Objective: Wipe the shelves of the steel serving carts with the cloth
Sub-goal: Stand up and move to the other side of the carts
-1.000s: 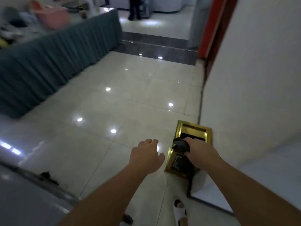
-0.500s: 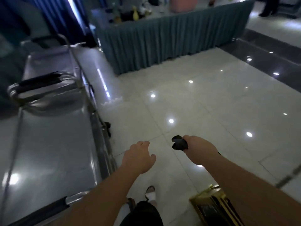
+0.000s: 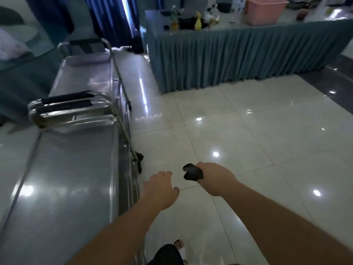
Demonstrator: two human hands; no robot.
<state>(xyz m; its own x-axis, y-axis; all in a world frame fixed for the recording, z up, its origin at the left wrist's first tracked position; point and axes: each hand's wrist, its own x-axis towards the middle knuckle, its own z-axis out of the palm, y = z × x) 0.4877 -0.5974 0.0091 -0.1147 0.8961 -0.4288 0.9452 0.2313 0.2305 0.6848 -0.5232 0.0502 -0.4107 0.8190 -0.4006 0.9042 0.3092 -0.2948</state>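
1. Two bare forearms are reaching forward over a glossy tiled floor (image 3: 248,134), seen from the person's own head.
2. Right hand (image 3: 215,177) is curling closed around a small dark cloth (image 3: 192,172), which is bunching out past the thumb side of the grip, above the floor and well clear of any shelf.
3. Left hand (image 3: 160,185) is hanging loose and half-open with nothing in it, just beside the near steel cart (image 3: 63,188) but not touching it.
4. That cart's flat top shelf is filling the lower left, reflecting ceiling lights; a second cart (image 3: 84,73) is standing end to end beyond it, their black-padded handles (image 3: 66,103) meeting between them.
5. Farther back, a desk with a pleated teal skirt (image 3: 238,58) is carrying a pink basket (image 3: 264,9), bottles and other small clutter too blurred to identify.
6. Blue curtains (image 3: 112,18) are hanging at the far left behind the carts.
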